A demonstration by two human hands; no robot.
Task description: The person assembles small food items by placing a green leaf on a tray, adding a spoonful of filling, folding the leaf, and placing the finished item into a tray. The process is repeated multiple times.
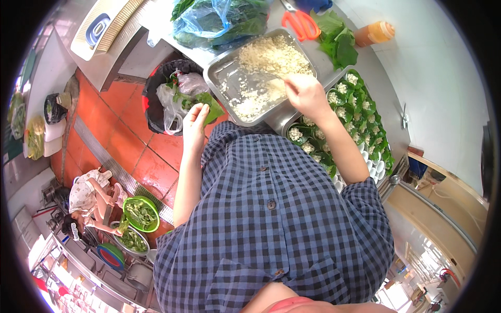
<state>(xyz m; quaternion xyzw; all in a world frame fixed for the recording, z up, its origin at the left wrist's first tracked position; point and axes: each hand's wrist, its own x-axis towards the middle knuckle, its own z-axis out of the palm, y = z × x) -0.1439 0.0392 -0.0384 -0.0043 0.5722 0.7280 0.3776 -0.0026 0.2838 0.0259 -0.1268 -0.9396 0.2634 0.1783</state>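
My left hand (195,119) pinches the edge of a green leaf (212,108), held beside the near left side of a metal tray (213,78). Pale, crumbly chopped food (271,56) lies in that tray, thickest at its far side. My right hand (307,95) is over the tray's right edge with its fingers closed and touching the crumbs; what they grip, if anything, is hidden. To the right of it, a second tray (334,79) carries rows of green leaf cups (360,112), many topped with the same white crumbs. Several white cups (377,169) stand at its near end.
Behind the crumb tray sit a blue plastic bag of leaves (219,23), orange-handled scissors (301,25), loose leaves (336,39) and a squeeze bottle (374,33). A lined bin (152,104) stands below left. Farther left, another person (94,195) sits by a green basket (141,214) of leaves.
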